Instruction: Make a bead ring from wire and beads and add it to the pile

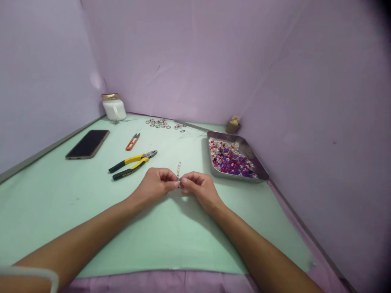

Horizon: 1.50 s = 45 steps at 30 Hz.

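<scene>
My left hand [155,185] and my right hand [198,188] meet over the green mat [91,203], fingers curled and pinched together. Between the fingertips stands a short strand of small pale beads [179,169], rising upright just above them. Both hands grip its lower end. A metal tray [261,169] filled with purple, red and white beads lies just right of my right hand.
Yellow-handled pliers [132,164] and small orange snips [132,141] lie left of the hands. A dark phone [88,143] rests farther left. A white jar [114,108] stands in the back corner, several finished bead rings [159,123] beside it. Lilac walls enclose the table.
</scene>
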Motion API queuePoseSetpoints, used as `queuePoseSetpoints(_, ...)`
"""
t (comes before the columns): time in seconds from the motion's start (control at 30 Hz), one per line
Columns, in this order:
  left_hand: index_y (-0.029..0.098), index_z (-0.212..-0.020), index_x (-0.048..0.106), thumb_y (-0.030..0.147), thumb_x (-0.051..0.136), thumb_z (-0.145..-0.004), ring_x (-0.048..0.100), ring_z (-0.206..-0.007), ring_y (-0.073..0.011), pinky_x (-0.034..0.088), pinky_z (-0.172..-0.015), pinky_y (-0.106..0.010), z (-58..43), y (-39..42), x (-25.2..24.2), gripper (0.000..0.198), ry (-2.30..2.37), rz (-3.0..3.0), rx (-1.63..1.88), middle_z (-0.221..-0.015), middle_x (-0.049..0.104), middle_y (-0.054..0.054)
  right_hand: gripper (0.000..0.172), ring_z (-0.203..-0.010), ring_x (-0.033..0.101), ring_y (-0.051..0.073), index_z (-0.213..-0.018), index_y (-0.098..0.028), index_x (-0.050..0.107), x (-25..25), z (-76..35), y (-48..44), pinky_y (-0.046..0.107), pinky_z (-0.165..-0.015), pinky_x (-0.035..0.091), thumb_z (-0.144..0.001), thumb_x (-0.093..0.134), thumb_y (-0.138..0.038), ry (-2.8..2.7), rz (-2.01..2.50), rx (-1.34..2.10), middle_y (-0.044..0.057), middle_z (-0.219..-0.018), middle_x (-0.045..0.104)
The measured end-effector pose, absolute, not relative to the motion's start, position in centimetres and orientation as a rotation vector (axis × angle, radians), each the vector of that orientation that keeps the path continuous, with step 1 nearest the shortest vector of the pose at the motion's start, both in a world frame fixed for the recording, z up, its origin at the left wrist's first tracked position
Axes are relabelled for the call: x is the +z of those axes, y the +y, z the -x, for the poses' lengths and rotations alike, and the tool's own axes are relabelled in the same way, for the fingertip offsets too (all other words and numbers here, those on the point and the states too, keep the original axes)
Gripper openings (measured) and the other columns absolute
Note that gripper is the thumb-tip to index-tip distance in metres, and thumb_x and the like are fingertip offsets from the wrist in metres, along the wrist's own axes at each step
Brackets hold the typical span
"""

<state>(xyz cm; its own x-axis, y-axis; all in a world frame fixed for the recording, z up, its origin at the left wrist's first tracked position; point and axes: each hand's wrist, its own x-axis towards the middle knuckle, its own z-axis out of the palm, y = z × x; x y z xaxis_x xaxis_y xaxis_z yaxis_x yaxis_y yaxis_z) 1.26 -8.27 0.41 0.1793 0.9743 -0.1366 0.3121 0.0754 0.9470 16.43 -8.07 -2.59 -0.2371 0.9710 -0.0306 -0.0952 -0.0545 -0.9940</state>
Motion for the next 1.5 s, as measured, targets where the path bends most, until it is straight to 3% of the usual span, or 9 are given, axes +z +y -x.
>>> queuePoseSetpoints(0.37, 0.014, -0.058, 0.059, 0.019, 0.059, -0.061, 0.037, -0.044, -0.0073, 0.029, -0.043, -0.02, -1.3, -8.4, 0.1, 0.006, 1.336, -1.577, 0.822, -0.044, 0.046, 0.007, 0.011, -0.055, 0.048, 0.009, -0.068, -0.015, 0.056, -2.8, -16.3, -8.2, 0.021, -0.053, 0.037, -0.071, 0.056, -0.025, -1.497, 1.067, 1.266, -0.001, -0.061, 0.055)
queuePoseSetpoints(0.7, 0.013, -0.06, 0.059, 0.019, 0.058, -0.062, 0.041, -0.048, -0.0079, 0.03, -0.045, -0.019, -1.0, -8.6, 0.4, 0.007, 1.274, -1.606, 0.754, -0.051, 0.05, 0.005, 0.013, -0.058, 0.05, 0.011, -0.069, -0.014, 0.06, -2.3, -16.4, -8.4, 0.023, -0.055, 0.039, -0.066, 0.061, -0.026, -1.459, 1.076, 1.276, 0.001, -0.064, 0.059)
queuePoseSetpoints(0.9, 0.013, -0.058, 0.059, 0.024, 0.052, -0.07, 0.034, -0.041, -0.0067, 0.025, -0.041, -0.019, -1.0, -8.6, 0.9, 0.017, 1.254, -1.715, 0.706, -0.04, 0.042, 0.007, 0.012, -0.055, 0.046, 0.009, -0.068, -0.014, 0.058, -2.3, -16.5, -8.4, 0.022, -0.052, 0.036, -0.067, 0.06, -0.025, -1.451, 1.029, 1.283, -0.001, -0.06, 0.054)
queuePoseSetpoints(1.1, 0.015, -0.062, 0.056, 0.019, 0.055, -0.066, 0.039, -0.04, -0.0069, 0.029, -0.04, -0.018, -1.1, -8.5, 0.9, 0.005, 1.3, -1.664, 0.769, -0.04, 0.045, 0.008, 0.009, -0.052, 0.046, 0.008, -0.066, -0.014, 0.059, -2.2, -16.5, -8.6, 0.021, -0.051, 0.035, -0.065, 0.061, -0.023, -1.44, 1.012, 1.303, -0.002, -0.058, 0.055)
queuePoseSetpoints(1.5, 0.017, -0.068, 0.059, 0.017, 0.055, -0.067, 0.04, -0.045, -0.0076, 0.031, -0.044, -0.019, -0.9, -8.5, 0.7, 0.005, 1.259, -1.767, 0.864, -0.055, 0.056, 0.005, 0.016, -0.052, 0.056, 0.009, -0.065, -0.014, 0.06, -1.9, -15.8, -8.6, 0.023, -0.057, 0.045, -0.06, 0.068, -0.027, -1.14, 0.956, 1.509, -0.001, -0.056, 0.061)
